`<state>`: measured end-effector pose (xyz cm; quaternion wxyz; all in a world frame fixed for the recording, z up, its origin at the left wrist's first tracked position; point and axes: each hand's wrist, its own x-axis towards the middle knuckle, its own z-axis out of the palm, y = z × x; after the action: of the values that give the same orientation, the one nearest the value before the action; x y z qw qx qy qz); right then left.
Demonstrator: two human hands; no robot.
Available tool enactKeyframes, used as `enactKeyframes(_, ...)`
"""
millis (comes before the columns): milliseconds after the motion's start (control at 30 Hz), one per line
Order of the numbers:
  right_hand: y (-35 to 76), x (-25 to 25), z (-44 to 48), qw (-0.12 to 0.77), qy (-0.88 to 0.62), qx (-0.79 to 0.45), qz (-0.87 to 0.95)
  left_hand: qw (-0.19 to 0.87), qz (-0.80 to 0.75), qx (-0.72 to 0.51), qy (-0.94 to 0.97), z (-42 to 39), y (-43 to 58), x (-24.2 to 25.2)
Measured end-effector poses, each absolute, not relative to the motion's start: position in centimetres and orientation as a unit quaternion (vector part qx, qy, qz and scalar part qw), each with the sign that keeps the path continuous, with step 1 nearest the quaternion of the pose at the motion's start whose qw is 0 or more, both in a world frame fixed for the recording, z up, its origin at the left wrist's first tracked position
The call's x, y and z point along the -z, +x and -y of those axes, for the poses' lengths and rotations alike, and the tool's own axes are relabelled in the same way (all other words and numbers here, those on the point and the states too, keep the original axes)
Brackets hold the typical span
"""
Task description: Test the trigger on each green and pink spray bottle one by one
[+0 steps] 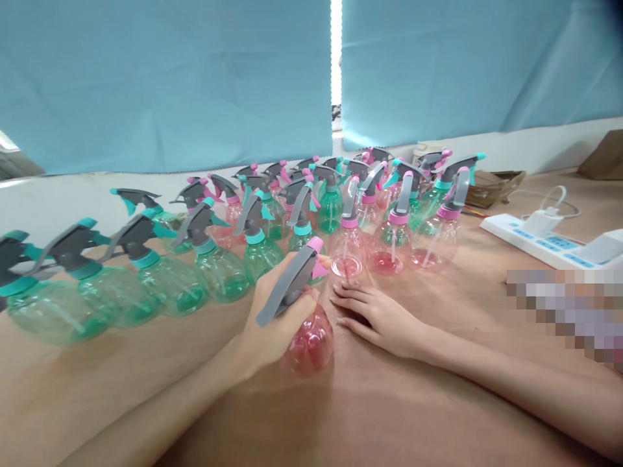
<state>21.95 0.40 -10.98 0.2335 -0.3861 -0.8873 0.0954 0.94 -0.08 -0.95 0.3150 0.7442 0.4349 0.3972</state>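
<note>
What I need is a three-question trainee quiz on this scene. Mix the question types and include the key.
1. What is the left hand gripping?
(a) a blue curtain
(b) a round, clear pink plastic spray bottle with a grey trigger head
(c) a long white plastic power strip

2. True or false: the right hand is palm-down at the smooth brown tabletop, holding no bottle.

3. Fill in: the round, clear green plastic bottles in the front row at left have collars coloured ____.

Key:
1. b
2. True
3. turquoise
</note>
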Motion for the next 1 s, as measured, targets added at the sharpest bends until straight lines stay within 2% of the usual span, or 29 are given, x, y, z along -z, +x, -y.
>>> enactKeyframes(1000, 21.9, 11.09, -0.34, 0.232, -0.393, -0.089, 0.885, 0.314, -0.426, -0.405, 0.746, 0.09, 1.21, 0.78)
